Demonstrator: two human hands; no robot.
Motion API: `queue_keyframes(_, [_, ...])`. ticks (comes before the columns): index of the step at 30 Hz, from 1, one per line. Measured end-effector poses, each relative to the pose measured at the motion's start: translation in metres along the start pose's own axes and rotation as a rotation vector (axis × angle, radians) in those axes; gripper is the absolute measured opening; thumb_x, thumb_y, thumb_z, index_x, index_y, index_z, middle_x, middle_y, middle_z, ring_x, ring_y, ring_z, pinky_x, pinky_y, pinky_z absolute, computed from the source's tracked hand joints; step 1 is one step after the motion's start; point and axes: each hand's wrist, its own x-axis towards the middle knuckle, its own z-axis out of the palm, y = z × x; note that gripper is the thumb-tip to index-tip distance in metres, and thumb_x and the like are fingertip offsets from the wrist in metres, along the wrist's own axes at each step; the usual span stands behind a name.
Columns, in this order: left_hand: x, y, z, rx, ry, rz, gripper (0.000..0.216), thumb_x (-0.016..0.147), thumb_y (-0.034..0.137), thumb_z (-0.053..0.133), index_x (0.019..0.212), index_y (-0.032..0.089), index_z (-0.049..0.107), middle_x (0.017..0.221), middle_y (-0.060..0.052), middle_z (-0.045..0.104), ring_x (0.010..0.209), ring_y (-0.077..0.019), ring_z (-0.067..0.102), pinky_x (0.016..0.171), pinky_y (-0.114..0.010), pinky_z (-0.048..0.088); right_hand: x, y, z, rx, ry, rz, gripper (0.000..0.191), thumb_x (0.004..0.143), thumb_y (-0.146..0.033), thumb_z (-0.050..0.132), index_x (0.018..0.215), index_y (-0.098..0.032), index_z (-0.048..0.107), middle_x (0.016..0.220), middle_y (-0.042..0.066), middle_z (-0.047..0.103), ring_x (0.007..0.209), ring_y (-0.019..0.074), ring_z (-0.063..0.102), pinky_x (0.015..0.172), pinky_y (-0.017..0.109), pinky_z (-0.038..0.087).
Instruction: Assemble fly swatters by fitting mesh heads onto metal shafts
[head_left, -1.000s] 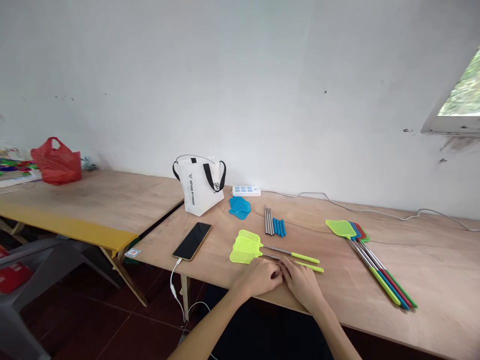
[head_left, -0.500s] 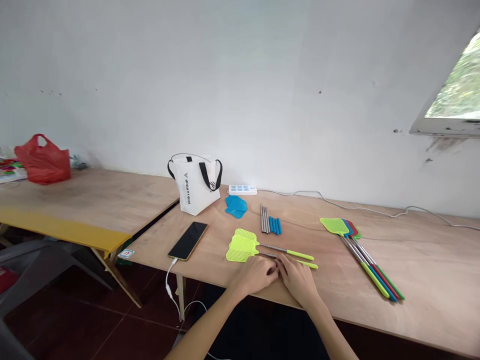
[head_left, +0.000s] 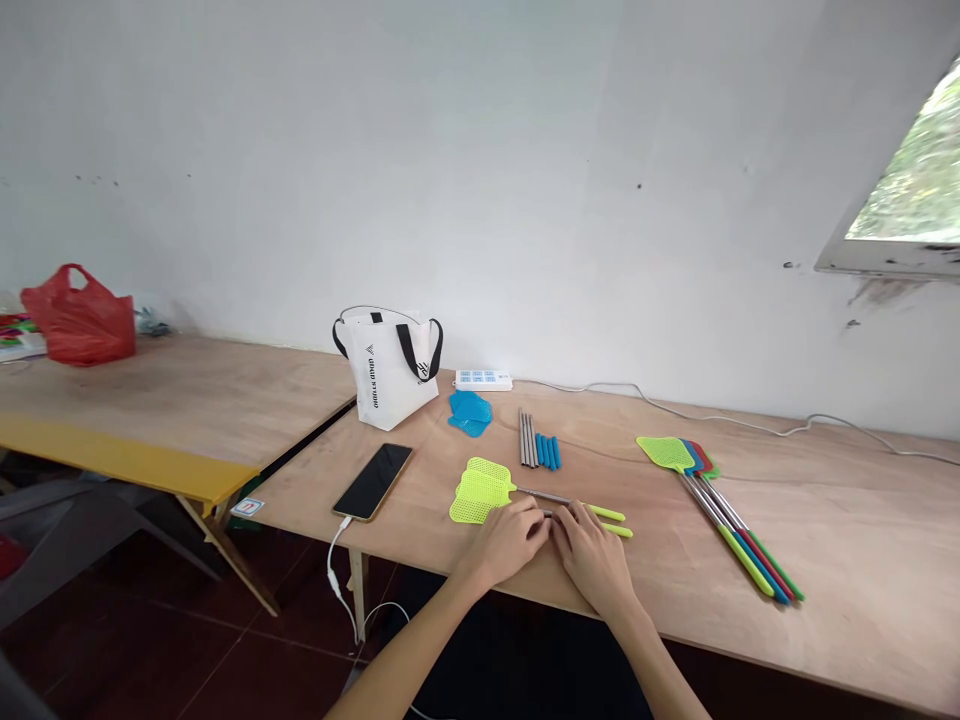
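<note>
Two yellow-green fly swatters lie side by side on the wooden table, their perforated heads point(head_left: 480, 488) overlapping. My left hand point(head_left: 510, 540) is curled over the near swatter's metal rod, close to its head. At the start of its handle point(head_left: 621, 532) my right hand point(head_left: 595, 555) rests with bent fingers on the same swatter. The fingertips nearly meet, and a short bit of rod shows between them. Just beyond is the far swatter's handle point(head_left: 606, 514), touched by neither hand as far as I can see.
Metal rods point(head_left: 528, 440), blue handle grips point(head_left: 548, 452) and blue swatter heads point(head_left: 470, 412) lie farther back. Several finished swatters point(head_left: 739, 535) are stacked at right. A phone point(head_left: 373, 482) on a cable, a white bag point(head_left: 394, 375) and a power strip point(head_left: 483, 380) stand left and behind.
My hands have shifted slightly: the fingertips have moved a little apart and forward along the near swatter's rod. The swatters have stayed in place; the view has turned slightly.
</note>
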Motion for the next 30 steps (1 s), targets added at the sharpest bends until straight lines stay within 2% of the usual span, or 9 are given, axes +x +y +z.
queue_keyframes(2, [0.0007,0.0002,-0.0007,-0.017,0.037,-0.028,0.025,0.101,0.028,0.045,0.087,0.021,0.064,0.096,-0.005,0.066,0.085,-0.0203,0.061,0.072,-0.031,0.043,0.0001,0.0006,0.0007,-0.004,0.019,-0.014,0.022,0.104,-0.026,0.039,0.092,-0.024,0.058,0.092,0.004,0.062,0.087,0.0192,0.064,0.066,0.028,0.041])
queue_keyframes(5, [0.0007,-0.0006,-0.0001,-0.047,0.079,-0.047,0.017,0.101,0.024,0.045,0.1,0.023,0.062,0.107,-0.005,0.064,0.097,-0.0215,0.061,0.081,-0.032,0.047,0.0002,0.0022,0.0027,-0.01,0.037,-0.033,0.023,0.105,-0.028,0.038,0.093,-0.024,0.058,0.092,0.004,0.062,0.088,0.0209,0.062,0.078,0.032,0.043])
queue_keyframes(9, [-0.0003,-0.0037,0.0029,-0.02,0.046,-0.024,0.019,0.095,0.017,0.051,0.111,0.023,0.059,0.121,-0.007,0.061,0.112,-0.0248,0.057,0.098,-0.039,0.045,0.0,0.0037,0.0042,-0.014,0.043,-0.039,0.023,0.105,-0.029,0.039,0.097,-0.024,0.059,0.094,0.005,0.061,0.089,0.0223,0.06,0.08,0.034,0.042])
queue_keyframes(13, [-0.0014,-0.0054,0.0057,0.05,-0.003,-0.017,0.022,0.096,0.019,0.051,0.116,0.023,0.059,0.127,-0.008,0.06,0.115,-0.0277,0.056,0.1,-0.044,0.043,-0.0004,0.0044,0.0047,-0.029,0.04,-0.036,0.022,0.105,-0.029,0.038,0.098,-0.024,0.059,0.096,0.006,0.062,0.091,0.0233,0.06,0.081,0.035,0.041])
queue_keyframes(19, [-0.0034,-0.0063,0.0075,-0.007,0.025,-0.006,0.032,0.098,0.021,0.049,0.129,0.025,0.057,0.142,-0.009,0.056,0.129,-0.0299,0.05,0.109,-0.047,0.037,-0.0004,0.0074,0.0073,0.011,0.03,-0.031,0.019,0.103,-0.029,0.04,0.102,-0.025,0.059,0.103,0.006,0.064,0.095,0.0236,0.063,0.086,0.037,0.043])
queue_keyframes(25, [-0.0029,-0.0044,0.0047,-0.048,-0.015,0.016,0.03,0.099,0.022,0.049,0.125,0.025,0.062,0.146,-0.009,0.055,0.132,-0.0309,0.051,0.113,-0.05,0.034,0.0001,0.0091,0.0072,0.095,0.013,-0.046,0.019,0.103,-0.026,0.04,0.11,-0.027,0.058,0.113,0.006,0.066,0.106,0.0236,0.063,0.091,0.037,0.044])
queue_keyframes(30, [-0.0039,-0.005,0.0056,-0.089,-0.001,0.015,0.029,0.098,0.022,0.051,0.124,0.026,0.064,0.153,-0.008,0.048,0.133,-0.0316,0.05,0.115,-0.05,0.035,0.0003,0.0092,0.0067,0.094,0.011,-0.052,0.022,0.103,-0.026,0.04,0.117,-0.027,0.057,0.118,0.007,0.066,0.108,0.0238,0.063,0.092,0.038,0.044])
